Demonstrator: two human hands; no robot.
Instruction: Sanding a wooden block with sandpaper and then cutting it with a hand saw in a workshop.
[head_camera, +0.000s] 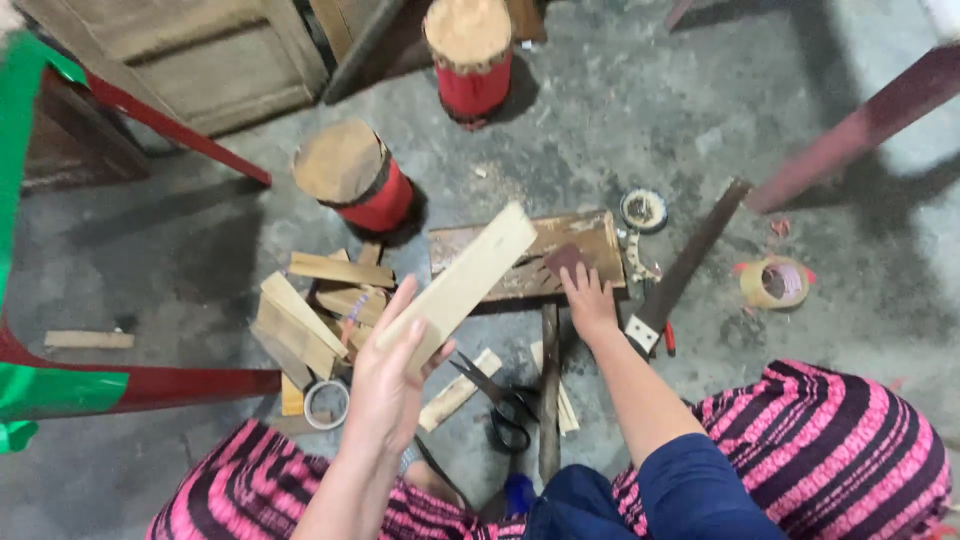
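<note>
My left hand (385, 385) holds a pale flat wooden strip (462, 283), raised and tilted up to the right above the floor. My right hand (588, 298) reaches forward and pinches a small dark reddish-brown piece, likely sandpaper (563, 259), on a worn wooden board (600, 245) that lies on the concrete floor. Black scissors (500, 400) lie open between my two arms, just in front of my knees. A pile of cut wooden pieces (305, 315) sits to the left of my left hand.
Two log stools with red bands (355, 180) (470, 55) stand beyond. A hand saw (685, 265) lies right of the board, near a tape roll (773, 283) and a round tin (644, 209). A small ring (326, 403) lies by the pile. Red frame bars (150, 385) at left.
</note>
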